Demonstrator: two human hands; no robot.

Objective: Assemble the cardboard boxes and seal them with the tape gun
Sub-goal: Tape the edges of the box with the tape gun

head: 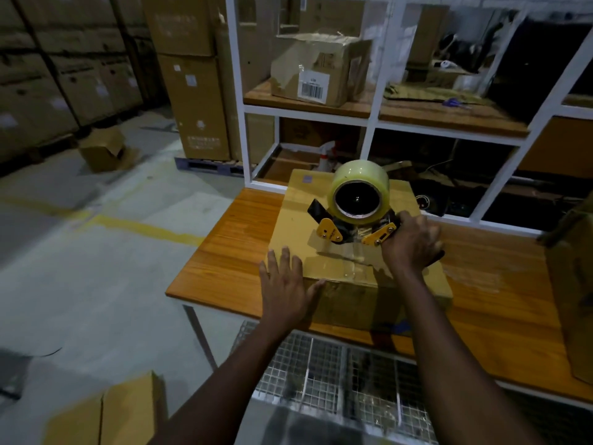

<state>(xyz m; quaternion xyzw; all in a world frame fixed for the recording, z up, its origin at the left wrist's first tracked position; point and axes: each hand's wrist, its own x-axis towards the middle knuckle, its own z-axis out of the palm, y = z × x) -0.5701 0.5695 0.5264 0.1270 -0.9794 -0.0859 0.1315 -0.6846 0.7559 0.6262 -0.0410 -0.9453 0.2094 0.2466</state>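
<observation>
A plain brown cardboard box point(298, 220), flaps closed, sits on the orange wood-grain table point(224, 252). A glossy strip of clear tape point(353, 263) runs along its top seam towards 6 o'clock. A yellow-and-black tape gun point(356, 203) (fat translucent roll on top) stands on the lid. The right hand point(410, 245), at the gun's 3 o'clock, curls round its handle. The left hand point(284, 284) lies flat with fingers spread on the box's 7 o'clock corner.

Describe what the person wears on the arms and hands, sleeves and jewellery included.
No gloves on the left hand or right hand, and no ring, watch or bracelet shows. The left forearm and right forearm are uncovered down to the frame's edge; no sleeve is in view.
</observation>
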